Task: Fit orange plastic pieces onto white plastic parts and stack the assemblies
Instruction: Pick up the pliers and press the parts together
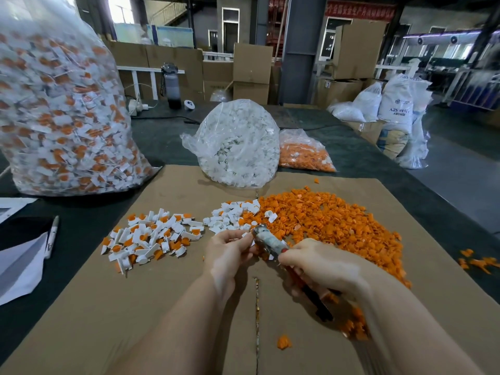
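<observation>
Orange pieces (327, 220) lie heaped at two o'clock, loose white parts (232, 215) at twelve, finished assemblies (151, 236) at ten; much remains. My left hand (227, 253) pinches a white part; my right hand (322, 263) grips a pliers-like tool (270, 242), its long axis pointing to ten o'clock.

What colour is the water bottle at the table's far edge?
Grey bottle with dark base and lid; head view.

Head-worn view, forward-down, close over cardboard (167, 307)
</observation>
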Demonstrator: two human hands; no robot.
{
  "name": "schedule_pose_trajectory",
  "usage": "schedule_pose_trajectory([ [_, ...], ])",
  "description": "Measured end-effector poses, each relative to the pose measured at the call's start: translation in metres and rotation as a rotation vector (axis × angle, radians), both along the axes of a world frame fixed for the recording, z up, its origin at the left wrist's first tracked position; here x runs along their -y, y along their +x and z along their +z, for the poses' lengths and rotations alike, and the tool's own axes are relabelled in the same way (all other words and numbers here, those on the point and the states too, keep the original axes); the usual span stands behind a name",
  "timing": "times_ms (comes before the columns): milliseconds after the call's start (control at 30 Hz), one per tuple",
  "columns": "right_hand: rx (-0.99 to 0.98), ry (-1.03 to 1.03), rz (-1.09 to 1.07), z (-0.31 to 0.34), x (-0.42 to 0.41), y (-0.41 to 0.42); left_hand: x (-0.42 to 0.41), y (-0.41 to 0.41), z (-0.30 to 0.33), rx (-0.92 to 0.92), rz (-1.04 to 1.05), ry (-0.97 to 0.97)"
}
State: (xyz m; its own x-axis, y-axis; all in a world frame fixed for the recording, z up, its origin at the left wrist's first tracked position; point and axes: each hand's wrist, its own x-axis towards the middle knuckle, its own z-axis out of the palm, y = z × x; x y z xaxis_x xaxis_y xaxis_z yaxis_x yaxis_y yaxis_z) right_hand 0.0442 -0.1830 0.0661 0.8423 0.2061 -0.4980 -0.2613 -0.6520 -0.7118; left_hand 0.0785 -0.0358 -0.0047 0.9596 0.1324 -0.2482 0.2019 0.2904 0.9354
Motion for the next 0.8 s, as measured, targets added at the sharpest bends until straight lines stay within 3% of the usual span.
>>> schedule_pose_trajectory([
  [133,0.028,-0.024,0.022,-0.005,-0.004,0.0,-0.001,0.0,0.001,-0.009,0.01,-0.012],
  [267,0.218,-0.199,0.062,-0.009,-0.008,0.0,-0.001,-0.001,0.002,-0.013,-0.003,-0.024],
  [433,0.351,-0.249,0.045,-0.016,-0.011,-0.001,-0.002,-0.002,0.002,-0.005,-0.007,-0.004],
  [700,0.405,-0.177,-0.108,-0.03,-0.001,-0.002,0.001,-0.004,0.002,0.021,0.03,-0.015],
  [800,0.515,-0.367,-0.234,-0.038,0.011,0.003,0.003,-0.008,-0.001,0.077,0.016,0.04],
])
